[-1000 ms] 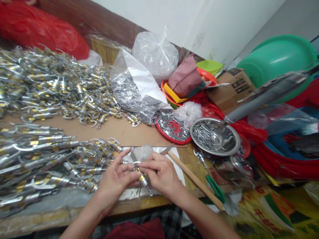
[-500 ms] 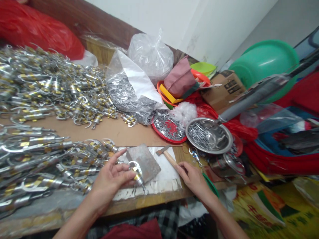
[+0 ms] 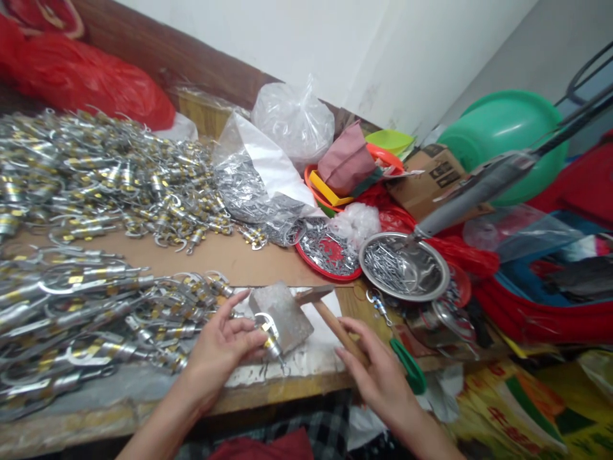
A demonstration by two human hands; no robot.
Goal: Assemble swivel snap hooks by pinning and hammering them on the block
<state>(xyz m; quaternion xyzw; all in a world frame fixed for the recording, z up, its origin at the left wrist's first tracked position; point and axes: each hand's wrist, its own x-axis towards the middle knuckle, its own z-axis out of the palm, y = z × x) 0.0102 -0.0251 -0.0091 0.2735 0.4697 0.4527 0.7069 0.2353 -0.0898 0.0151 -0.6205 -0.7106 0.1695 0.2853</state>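
Between the thumb and fingers of my left hand (image 3: 230, 345) is a small silver and yellow metal hook fitting (image 3: 272, 342), its curved arm pointing up and its ring end down. It lies over the near edge of a grey metal block (image 3: 280, 313) on a white sheet (image 3: 325, 342). My right hand (image 3: 371, 364) grips the wooden handle of a hammer (image 3: 341, 329). The hammer's head is raised beside the block's right corner, apart from the hook fitting.
Piles of similar fittings (image 3: 105, 172) cover the left of the table. Metal pins fill part of a steel bowl (image 3: 433, 291), beside a red tray (image 3: 352, 276) of small metal pieces. A green-handled tool (image 3: 416, 377) lies right of my right hand. A green basin (image 3: 507, 140) stands behind.
My right hand has lifted the hammer from the white sheet and closed more fully round its handle. My left hand keeps its hold on the hook fitting. The camera view has shifted slightly.
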